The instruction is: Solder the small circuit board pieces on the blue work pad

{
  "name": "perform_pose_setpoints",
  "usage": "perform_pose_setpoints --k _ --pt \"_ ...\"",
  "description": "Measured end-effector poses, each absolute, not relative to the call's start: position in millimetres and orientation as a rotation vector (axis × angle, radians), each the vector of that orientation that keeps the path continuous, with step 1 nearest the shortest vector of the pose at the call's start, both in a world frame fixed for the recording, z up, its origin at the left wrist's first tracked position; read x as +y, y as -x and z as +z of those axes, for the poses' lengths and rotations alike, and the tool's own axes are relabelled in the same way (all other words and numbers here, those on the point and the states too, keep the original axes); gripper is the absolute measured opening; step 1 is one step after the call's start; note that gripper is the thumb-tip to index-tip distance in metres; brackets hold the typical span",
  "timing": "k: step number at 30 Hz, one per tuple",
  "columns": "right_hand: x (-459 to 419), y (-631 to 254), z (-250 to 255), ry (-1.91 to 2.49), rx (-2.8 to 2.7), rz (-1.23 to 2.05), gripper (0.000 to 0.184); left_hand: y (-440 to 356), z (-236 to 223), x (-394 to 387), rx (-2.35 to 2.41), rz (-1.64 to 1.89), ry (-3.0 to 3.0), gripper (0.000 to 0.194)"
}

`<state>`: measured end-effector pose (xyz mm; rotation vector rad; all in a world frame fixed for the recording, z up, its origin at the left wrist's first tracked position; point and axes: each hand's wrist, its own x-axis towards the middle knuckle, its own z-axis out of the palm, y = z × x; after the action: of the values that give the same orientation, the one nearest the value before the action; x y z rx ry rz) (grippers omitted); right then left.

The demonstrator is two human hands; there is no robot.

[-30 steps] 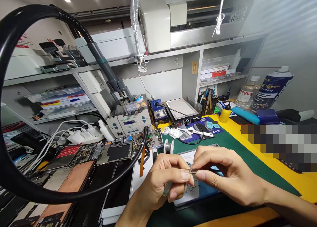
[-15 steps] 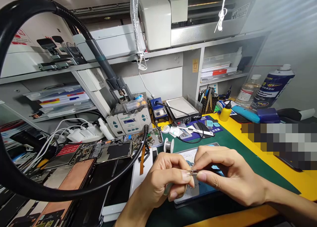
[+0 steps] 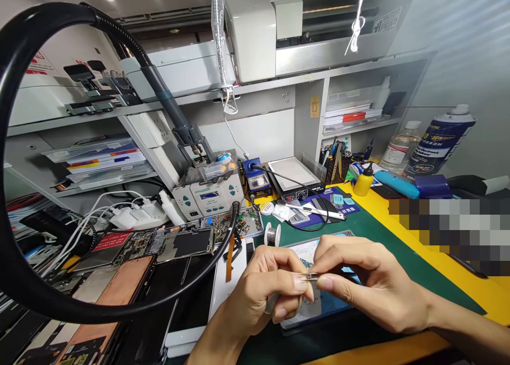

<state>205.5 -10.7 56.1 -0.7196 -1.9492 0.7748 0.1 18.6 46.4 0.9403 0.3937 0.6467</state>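
Observation:
My left hand point(image 3: 274, 285) is closed, its thumb pressed against the fingertips; anything pinched there is too small to name. A pale greenish edge shows under its curled fingers. My right hand point(image 3: 370, 280) is closed on tweezers point(image 3: 313, 276), whose fine metal tips point left and meet the left thumb and fingertip. Part of their dark body shows behind the right fingers. Below both hands lies a flat pad point(image 3: 292, 325) with a whitish and blue surface, mostly covered by the hands.
A black ring lamp point(image 3: 159, 301) arches across the left side. Phone parts point(image 3: 187, 243) crowd the left bench. A solder spool point(image 3: 272, 234) stands behind my hands, near a hot-air station point(image 3: 209, 197) and a heating plate point(image 3: 297, 173). A yellow bottle point(image 3: 363, 181) stands at right.
The view has shifted very slightly. Both hands keep the same grip and place, with the tweezer tips still at the left fingertips.

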Motion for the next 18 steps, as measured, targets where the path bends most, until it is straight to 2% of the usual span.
perform_pose_setpoints --k 18 --pt "-8.8 -205.6 53.1 0.700 -1.934 0.760 0.010 -2.6 46.1 16.5 0.397 0.688 -0.973 0.012"
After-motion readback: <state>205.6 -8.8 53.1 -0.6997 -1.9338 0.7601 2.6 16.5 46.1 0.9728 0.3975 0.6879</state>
